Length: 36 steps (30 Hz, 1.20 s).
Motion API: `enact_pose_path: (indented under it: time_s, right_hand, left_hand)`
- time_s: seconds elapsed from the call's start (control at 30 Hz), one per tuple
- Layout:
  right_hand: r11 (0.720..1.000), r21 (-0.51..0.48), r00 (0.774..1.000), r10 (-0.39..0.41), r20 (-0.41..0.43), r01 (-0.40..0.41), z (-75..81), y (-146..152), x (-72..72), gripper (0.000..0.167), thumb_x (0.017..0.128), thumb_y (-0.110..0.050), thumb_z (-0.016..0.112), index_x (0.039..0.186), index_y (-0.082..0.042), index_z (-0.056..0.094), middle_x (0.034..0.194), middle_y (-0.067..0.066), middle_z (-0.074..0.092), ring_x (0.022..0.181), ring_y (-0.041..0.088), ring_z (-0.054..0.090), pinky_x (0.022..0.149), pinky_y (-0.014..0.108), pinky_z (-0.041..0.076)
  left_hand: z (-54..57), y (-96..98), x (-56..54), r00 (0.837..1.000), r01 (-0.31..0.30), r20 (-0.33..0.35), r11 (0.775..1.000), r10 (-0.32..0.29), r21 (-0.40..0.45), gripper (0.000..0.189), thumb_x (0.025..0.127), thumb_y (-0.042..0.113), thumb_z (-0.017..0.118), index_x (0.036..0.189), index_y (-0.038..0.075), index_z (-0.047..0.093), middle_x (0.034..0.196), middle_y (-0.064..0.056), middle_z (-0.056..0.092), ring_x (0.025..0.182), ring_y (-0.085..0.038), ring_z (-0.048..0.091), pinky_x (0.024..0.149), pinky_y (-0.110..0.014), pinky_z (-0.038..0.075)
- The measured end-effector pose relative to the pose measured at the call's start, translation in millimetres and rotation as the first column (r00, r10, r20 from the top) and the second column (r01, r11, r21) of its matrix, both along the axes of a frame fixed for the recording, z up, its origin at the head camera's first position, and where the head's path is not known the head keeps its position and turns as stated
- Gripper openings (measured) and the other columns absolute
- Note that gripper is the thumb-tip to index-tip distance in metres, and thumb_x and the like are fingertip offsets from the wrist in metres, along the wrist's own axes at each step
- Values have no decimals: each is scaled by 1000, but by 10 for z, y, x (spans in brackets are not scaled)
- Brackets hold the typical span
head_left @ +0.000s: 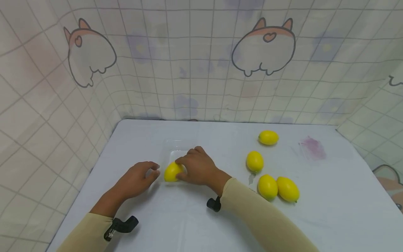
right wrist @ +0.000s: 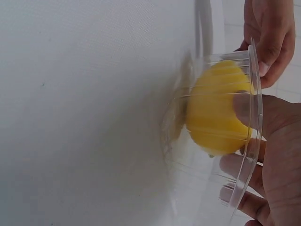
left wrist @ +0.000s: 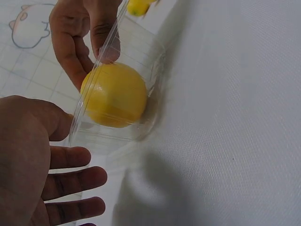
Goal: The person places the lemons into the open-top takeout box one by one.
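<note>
One lemon, yellow, whole, is sitting inside a clear plastic box, left of centre on a white tabletop. One right hand, reaching in over the open top of the box, is gripping that lemon; its fingers are pinching the fruit, with the thumb pressing one side. One left hand is hovering just beside the left edge of the box, holding nothing; its fingers are spreading loosely, gaps showing between them, and whether a tip is touching the rim cannot be told. Four further lemons, also yellow, are lying on the tabletop to the right, well apart from the box: a far lemon resting on its side, a middle lemon lying nearer, and a near pair lying side by side. One pinkish stain is marking the cloth-like surface at the far right. Two beige sleeves are covering the forearms, and a black camera mount is protruding at the left wrist. One checked curtain, printed with cartoon animals, is hanging behind.
</note>
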State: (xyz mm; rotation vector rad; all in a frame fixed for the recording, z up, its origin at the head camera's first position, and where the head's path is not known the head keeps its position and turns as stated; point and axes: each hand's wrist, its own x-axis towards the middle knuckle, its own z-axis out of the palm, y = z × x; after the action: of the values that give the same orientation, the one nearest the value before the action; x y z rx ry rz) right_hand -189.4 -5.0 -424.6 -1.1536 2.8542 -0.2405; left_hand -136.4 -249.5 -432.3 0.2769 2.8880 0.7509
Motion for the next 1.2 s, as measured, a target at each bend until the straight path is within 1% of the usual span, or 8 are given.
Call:
enact_pose_path:
  time_s: [0.2,0.33,0.5,0.8,0.97,1.1,1.2]
  right_hand:
    - [999,-40,1000,5,25,-4,-16,-37,-3,52,93,-52,72,135,-23,68,126,-10,70,116,17,59,113,39,29]
    - [999,-49,999,8,44,-5,-16,-61,-7,52,93,-51,72,136,-23,68,126,-10,70,117,17,59,115,41,28]
    - [999,-49,998,10,54,-8,-27,-75,-6,53,94,-51,71,138,-23,66,127,-9,70,118,17,60,117,42,27]
    - [998,-64,998,25,65,-21,-37,-60,1,55,95,-49,69,142,-21,63,131,-8,68,121,17,59,120,43,24]
    - [997,-80,998,19,67,-13,-22,-33,10,58,94,-49,69,143,-20,61,132,-5,67,123,17,59,120,43,24]
    - [996,-95,996,8,87,0,1,23,20,56,95,-47,69,142,-19,62,135,-5,66,124,17,59,119,42,26]
    - [995,-96,996,-7,92,16,1,68,22,57,96,-46,68,145,-19,59,139,-5,63,126,17,57,120,41,24]
  left_hand:
    - [-18,-5,-1,999,24,-24,1000,-23,14,35,105,29,59,128,4,66,132,-13,65,128,-38,55,106,-60,43]
    - [-36,-11,-7,999,30,-29,999,-29,20,36,105,30,58,129,5,66,132,-13,65,128,-38,56,106,-60,44]
    - [-44,-13,-9,999,27,-23,999,-26,23,36,105,29,58,130,4,66,132,-13,64,127,-37,56,106,-59,44]
    - [-18,-14,10,999,31,-19,999,-30,33,37,106,30,57,131,3,65,133,-14,64,129,-39,55,106,-60,43]
    - [-31,-16,6,999,33,-20,999,-32,32,36,106,29,57,130,4,66,132,-14,65,128,-38,55,106,-60,43]
    - [-41,-15,-7,1000,24,-15,999,-24,26,36,105,29,58,130,4,66,132,-13,65,128,-38,55,107,-60,43]
    - [-37,-17,-10,1000,17,-7,1000,-17,19,37,105,30,58,130,5,66,132,-13,65,128,-37,55,107,-60,43]
